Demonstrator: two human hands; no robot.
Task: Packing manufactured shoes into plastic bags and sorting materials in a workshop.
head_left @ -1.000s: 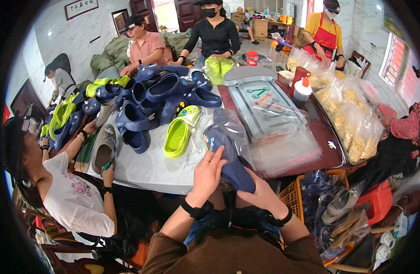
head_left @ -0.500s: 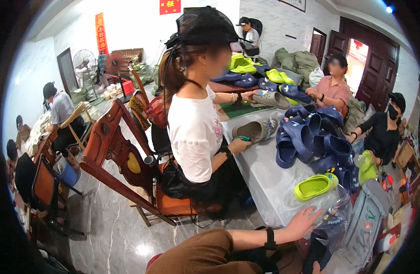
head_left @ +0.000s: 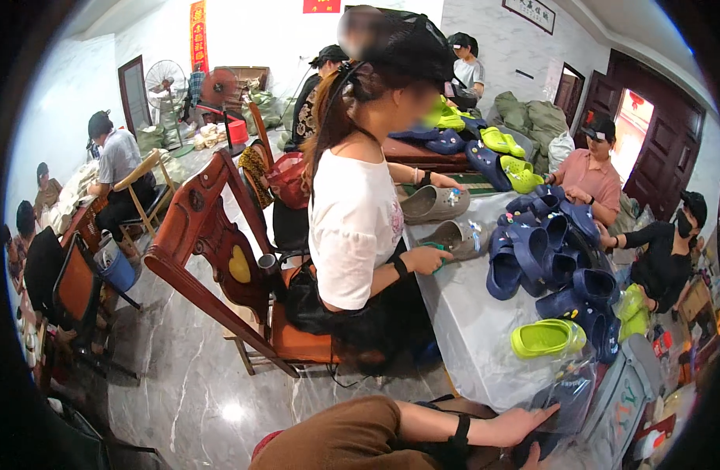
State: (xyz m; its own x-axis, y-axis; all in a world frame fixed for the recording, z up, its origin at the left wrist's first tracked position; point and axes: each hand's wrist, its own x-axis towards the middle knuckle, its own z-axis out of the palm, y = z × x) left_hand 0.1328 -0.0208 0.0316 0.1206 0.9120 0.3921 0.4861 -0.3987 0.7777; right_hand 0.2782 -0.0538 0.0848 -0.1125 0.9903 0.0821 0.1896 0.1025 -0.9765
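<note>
My left hand (head_left: pixel 517 427) reaches in from the lower left, a black band on its wrist. Its fingers stretch out flat over a clear plastic bag (head_left: pixel 581 392) that hangs over the table's near corner. Under that hand, partly hidden, is a dark blue clog (head_left: pixel 524 453). Only a thumb or finger of my right hand (head_left: pixel 533 456) shows at the lower edge, closed against the dark clog; its other fingers are out of sight. Just beyond the bag, a lime-green clog (head_left: pixel 544 338) lies on the plastic-covered table (head_left: pixel 462 321).
A heap of dark blue clogs (head_left: pixel 556 251) fills the table's right side. A co-worker in white (head_left: pixel 348 235) sits at the left edge, handling grey clogs (head_left: pixel 458 239). A grey container (head_left: pixel 622 384) stands right of the bag. A wooden chair (head_left: pixel 211 243) is on the left.
My left hand has moved down and lies over the bag and dark clog. The whole view has shifted slightly. The co-worker's grey clogs have come closer together.
</note>
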